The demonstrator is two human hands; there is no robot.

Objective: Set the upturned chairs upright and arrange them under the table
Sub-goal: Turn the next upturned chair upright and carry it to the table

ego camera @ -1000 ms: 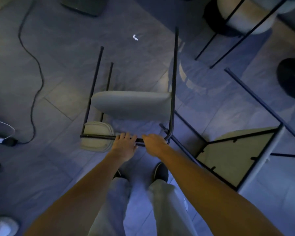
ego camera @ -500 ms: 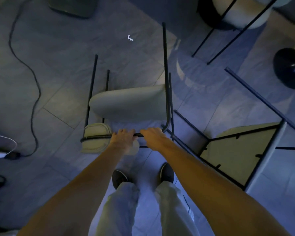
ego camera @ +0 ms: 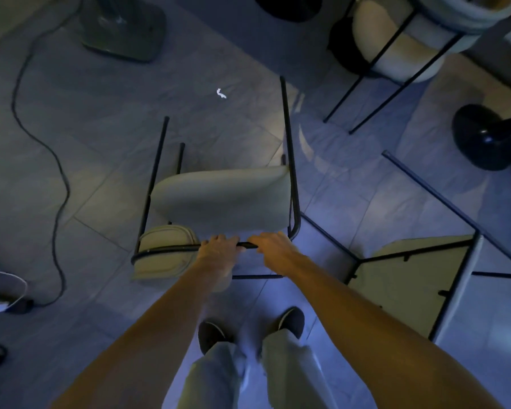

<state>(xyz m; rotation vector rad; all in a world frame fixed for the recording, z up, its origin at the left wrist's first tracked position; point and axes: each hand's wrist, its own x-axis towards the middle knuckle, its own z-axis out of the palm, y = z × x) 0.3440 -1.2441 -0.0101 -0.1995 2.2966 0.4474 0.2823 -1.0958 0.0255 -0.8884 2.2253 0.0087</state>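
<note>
Seen from above in dim light, the left hand (ego camera: 219, 250) and right hand (ego camera: 273, 249) both close around the black top bar of a beige chair (ego camera: 222, 199) at the frame's centre, apparently to steady it upright. A second chair (ego camera: 401, 293) lies overturned on the tiled floor (ego camera: 101, 172) at lower right, its underside showing.

My left hand (ego camera: 219, 252) covers the middle of the black bar (ego camera: 165, 250), and I cannot see the fingertips curled under it. At 1 o'clock, a second chair (ego camera: 396, 39) is cut by the top edge. At 3 o'clock a dark round base (ego camera: 484, 137) leaves the frame. My trouser legs (ego camera: 248, 376) at 6 o'clock are blurred.
</note>
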